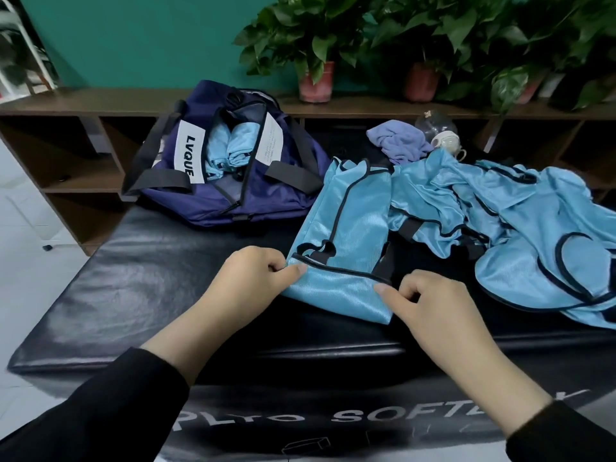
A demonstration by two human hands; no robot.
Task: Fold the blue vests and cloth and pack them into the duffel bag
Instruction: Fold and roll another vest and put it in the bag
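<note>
pinching the near hem of a half-folded blue vest (346, 225) on the black mat (140, 288), left hand (253, 278) at its left corner and right hand (430, 301) at its right, fingers curled on the fabric. lying just right of it, a heap of unfolded vests (520, 215) with a lilac cloth (398, 145) behind, and standing open to the left, the navy duffel bag (213, 168) already holding rolled vests. looking thin, limp and slippery, so likely needing both hem corners gripped and a tight roll.
</note>
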